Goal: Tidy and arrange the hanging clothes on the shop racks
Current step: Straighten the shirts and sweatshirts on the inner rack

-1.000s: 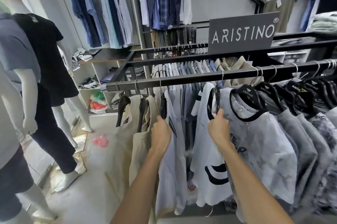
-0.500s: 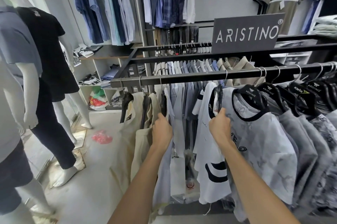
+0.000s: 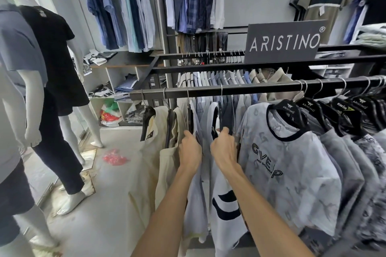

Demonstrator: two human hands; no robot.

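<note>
Shop walls hold rows of hung shirts, and 2 mannequins [image 3: 52, 81] stand on the grey floor at left. Across the front runs a black rail [image 3: 240, 90] carrying clothes on hangers, below an ARISTINO sign [image 3: 284, 42]. Both hands are at the rail's left part. The left hand [image 3: 189, 151] is closed on a pale grey shirt [image 3: 195, 198] just beside the cream garments [image 3: 160, 152]. The right hand [image 3: 224, 148] grips the white T-shirt [image 3: 226, 210] with dark stripes, next to the printed grey T-shirt [image 3: 288, 164].
</note>
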